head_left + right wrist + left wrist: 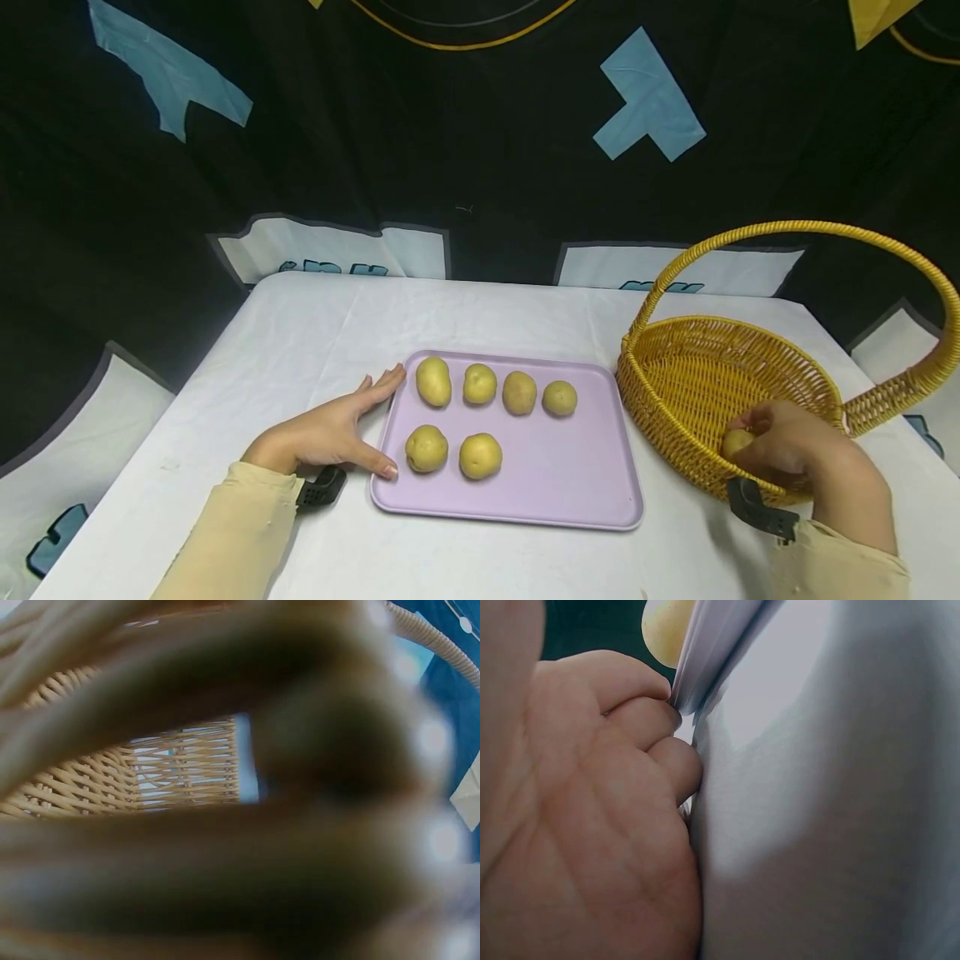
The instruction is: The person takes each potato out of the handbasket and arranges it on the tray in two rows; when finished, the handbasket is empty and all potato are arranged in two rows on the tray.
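Note:
A lilac rectangular tray [555, 492] lies on the table, carrying several yellow potatoes [480, 456] in two rows. The back row is longer, and two potatoes stand in front of it at the left. My left hand [337, 427] rests at the tray's left side, thumb on the rim near the front corner and fingers spread toward the back corner. Inside the yellow wicker basket [675, 433], my right hand [783, 437] holds a potato [737, 442] between thumb and fingers, low over the basket's near side. Blurred fingers cover much of the right wrist view.
The basket stands to the tray's right, its tall arched handle [795, 227] rising over it. A white cloth [322, 333] covers the table. Behind hangs a black curtain [420, 142] with blue and white shapes.

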A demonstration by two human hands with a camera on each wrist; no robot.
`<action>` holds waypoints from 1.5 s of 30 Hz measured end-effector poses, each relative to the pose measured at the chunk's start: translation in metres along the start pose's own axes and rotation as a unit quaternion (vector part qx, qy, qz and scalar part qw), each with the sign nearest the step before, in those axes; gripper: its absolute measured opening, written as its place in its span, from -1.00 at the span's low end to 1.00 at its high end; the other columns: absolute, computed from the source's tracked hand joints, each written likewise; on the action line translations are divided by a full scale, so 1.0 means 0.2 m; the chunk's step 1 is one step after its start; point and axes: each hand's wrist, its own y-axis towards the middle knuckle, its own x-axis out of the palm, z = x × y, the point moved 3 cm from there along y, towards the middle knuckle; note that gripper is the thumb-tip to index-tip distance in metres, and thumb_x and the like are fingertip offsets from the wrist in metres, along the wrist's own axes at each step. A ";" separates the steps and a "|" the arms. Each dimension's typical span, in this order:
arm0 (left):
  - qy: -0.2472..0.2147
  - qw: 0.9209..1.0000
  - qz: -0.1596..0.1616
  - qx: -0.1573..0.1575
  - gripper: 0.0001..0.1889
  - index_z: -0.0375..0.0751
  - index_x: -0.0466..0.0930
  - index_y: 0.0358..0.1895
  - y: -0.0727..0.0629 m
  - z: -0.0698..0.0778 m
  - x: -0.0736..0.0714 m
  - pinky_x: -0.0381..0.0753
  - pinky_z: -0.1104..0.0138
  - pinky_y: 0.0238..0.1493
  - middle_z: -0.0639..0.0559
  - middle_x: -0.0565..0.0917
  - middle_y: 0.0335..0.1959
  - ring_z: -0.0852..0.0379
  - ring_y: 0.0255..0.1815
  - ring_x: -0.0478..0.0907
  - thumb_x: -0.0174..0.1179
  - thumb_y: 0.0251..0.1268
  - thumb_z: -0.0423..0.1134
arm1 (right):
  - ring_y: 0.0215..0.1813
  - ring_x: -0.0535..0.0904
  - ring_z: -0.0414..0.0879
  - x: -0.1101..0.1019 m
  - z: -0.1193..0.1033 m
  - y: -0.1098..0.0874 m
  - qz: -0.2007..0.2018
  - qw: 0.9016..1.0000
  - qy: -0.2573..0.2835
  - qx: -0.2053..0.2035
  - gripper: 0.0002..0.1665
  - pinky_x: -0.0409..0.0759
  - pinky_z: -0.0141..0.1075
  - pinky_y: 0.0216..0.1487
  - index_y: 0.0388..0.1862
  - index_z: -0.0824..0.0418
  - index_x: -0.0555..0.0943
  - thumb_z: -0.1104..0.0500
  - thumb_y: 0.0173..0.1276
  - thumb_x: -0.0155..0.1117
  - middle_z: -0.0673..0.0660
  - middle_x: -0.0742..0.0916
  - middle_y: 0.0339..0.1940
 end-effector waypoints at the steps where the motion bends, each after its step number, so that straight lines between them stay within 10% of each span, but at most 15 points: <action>1: 0.000 1.000 -0.001 -0.001 0.38 -0.02 -0.10 0.66 0.00 0.00 0.00 -0.44 -0.29 0.44 -0.11 -0.15 0.65 -0.27 0.60 -0.48 0.69 -0.27 0.00 | -0.17 0.52 0.08 -0.01 0.00 0.00 0.003 1.000 0.001 0.001 -0.46 0.53 -0.19 -0.30 0.02 0.40 0.60 0.12 0.15 0.51 0.26 0.64 -0.17; 11: -0.001 1.000 0.000 0.002 0.37 -0.02 -0.09 0.65 0.00 0.00 0.00 -0.45 -0.28 0.44 -0.09 -0.15 0.66 -0.27 0.60 -0.48 0.69 -0.27 -0.01 | 0.10 0.44 0.29 -0.05 -0.07 -0.05 0.045 0.998 0.053 0.003 0.11 0.51 0.10 -0.08 0.40 0.34 0.40 -0.22 0.02 0.62 0.46 0.52 0.25; 31: 0.006 1.000 0.001 0.004 0.38 -0.02 -0.10 0.66 0.01 0.00 0.00 -0.43 -0.29 0.44 -0.11 -0.15 0.65 -0.27 0.60 -0.47 0.68 -0.26 0.01 | 0.06 0.53 0.05 -0.02 -0.37 -0.11 0.152 0.965 0.148 -0.155 -0.14 0.62 -0.39 -0.12 0.35 0.23 0.48 -0.11 0.17 0.58 0.25 0.59 0.17; 45: 0.000 1.000 0.000 0.008 0.37 -0.05 -0.10 0.65 0.00 0.00 0.00 -0.43 -0.28 0.45 -0.12 -0.15 0.65 -0.29 0.59 -0.47 0.68 -0.25 -0.02 | 0.06 0.59 0.07 0.14 -0.62 -0.10 0.095 0.957 0.143 -0.235 -0.32 0.63 -0.23 -0.07 0.16 0.22 0.65 0.00 0.08 0.65 0.17 0.68 0.06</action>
